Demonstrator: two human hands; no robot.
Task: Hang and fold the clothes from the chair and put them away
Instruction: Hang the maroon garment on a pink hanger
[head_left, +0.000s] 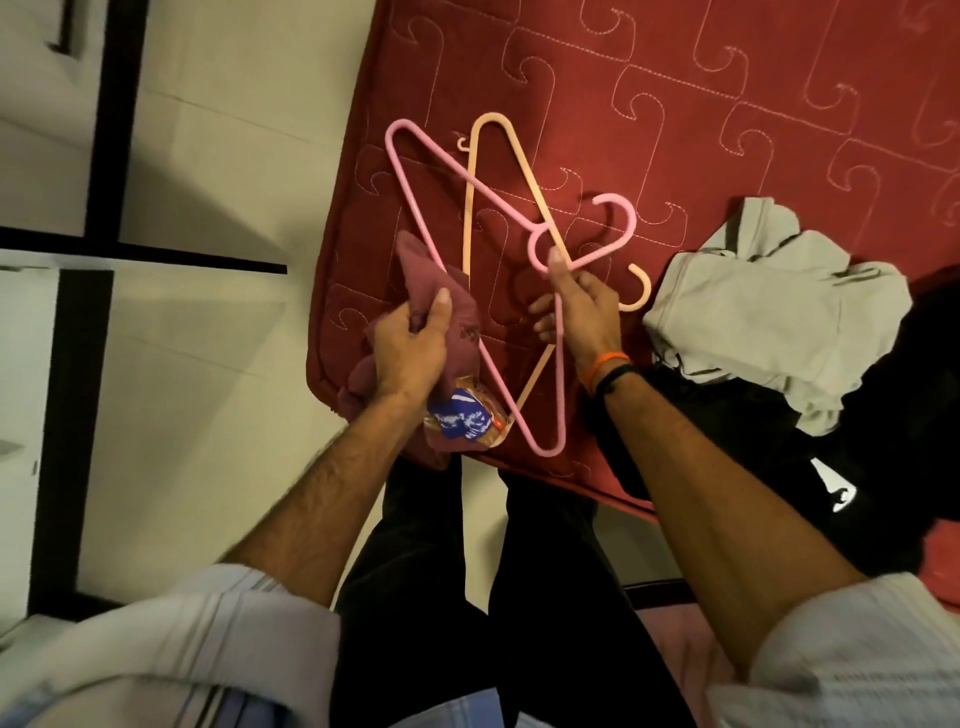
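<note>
While the left hand (410, 348) grips a maroon garment (441, 306) over the bed (675, 104) edge, the right hand (582, 306) fingers pinch the pink hanger (415, 208), crossing an orange hanger (511, 150); grey clothes (769, 306) lie beside.

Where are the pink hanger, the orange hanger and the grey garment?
pink hanger (413, 195): head view, long straight bar.
orange hanger (511, 148): head view, sloping arm.
grey garment (769, 306): head view, middle of cloth.

No text, label or number can be read anywhere.
</note>
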